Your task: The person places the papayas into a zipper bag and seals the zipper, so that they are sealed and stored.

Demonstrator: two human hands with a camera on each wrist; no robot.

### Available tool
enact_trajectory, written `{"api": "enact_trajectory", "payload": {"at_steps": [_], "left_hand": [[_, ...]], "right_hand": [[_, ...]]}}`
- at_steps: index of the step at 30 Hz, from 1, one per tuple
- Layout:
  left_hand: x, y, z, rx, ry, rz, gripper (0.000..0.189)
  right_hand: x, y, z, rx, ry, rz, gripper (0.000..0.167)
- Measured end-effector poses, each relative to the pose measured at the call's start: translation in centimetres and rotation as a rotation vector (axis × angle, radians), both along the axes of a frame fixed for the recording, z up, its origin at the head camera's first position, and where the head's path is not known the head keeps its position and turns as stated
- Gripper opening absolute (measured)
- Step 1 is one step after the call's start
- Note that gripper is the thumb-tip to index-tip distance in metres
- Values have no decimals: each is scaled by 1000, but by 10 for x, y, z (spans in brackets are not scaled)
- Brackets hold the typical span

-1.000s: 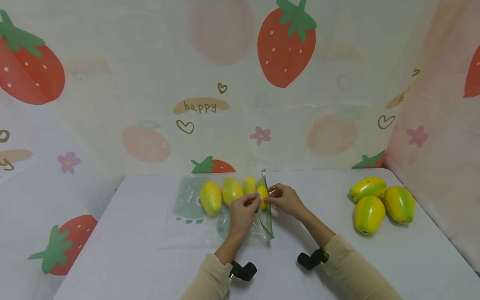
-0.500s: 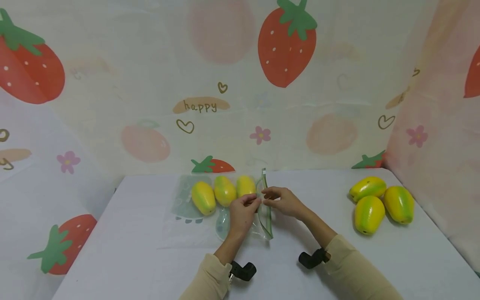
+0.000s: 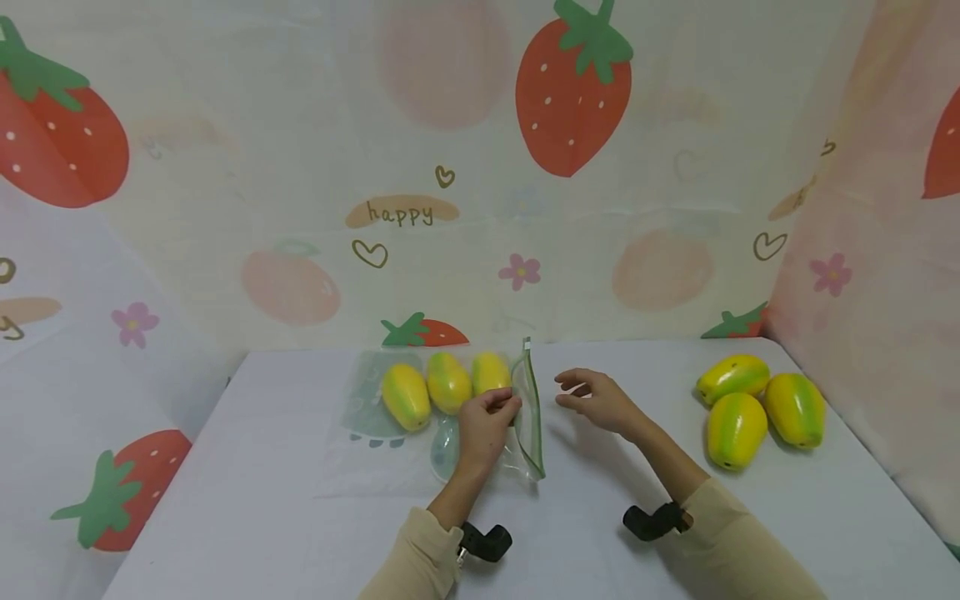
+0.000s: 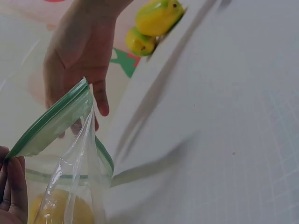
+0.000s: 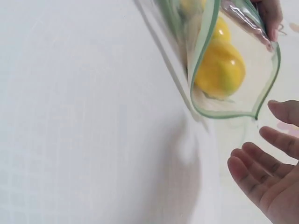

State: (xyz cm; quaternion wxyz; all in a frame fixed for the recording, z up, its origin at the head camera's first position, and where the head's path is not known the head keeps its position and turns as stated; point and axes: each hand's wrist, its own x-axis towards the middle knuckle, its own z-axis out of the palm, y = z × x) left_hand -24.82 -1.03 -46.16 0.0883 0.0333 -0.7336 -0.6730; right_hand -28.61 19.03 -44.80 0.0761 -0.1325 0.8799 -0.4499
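A clear zip bag with a green-edged mouth and a grey-green cartoon print lies on its side in the head view, its mouth gaping to the right. Through the plastic show three yellow-green fruits, shaped like papayas; the rightmost fruit sits nearest the mouth, partly behind my left hand. That hand pinches the bag's upper edge between thumb and fingers. Just right of the mouth, my right hand hovers with fingers loosely spread, holding nothing. The right wrist view looks into the bag, onto a rounded yellow fruit.
Three more such fruits are grouped at the table's right: a back fruit, a front fruit and a right fruit. A printed strawberry cloth walls in the white table at the back and sides.
My right hand has let go of the rightmost fruit and drawn back to the right, out of the bag's mouth. The bagged fruits have shifted left. My left hand has kept its hold.
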Motion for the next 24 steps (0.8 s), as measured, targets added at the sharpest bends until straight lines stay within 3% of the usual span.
{"api": "enact_trajectory", "payload": {"at_steps": [14,24], "left_hand": [[0,0,1,8,-9,3,22],[2,1,1,27,16,-6,23]], "right_hand": [[11,37,6,-17,27,-50,46],[23,65,16,54,58,-125,48]]}}
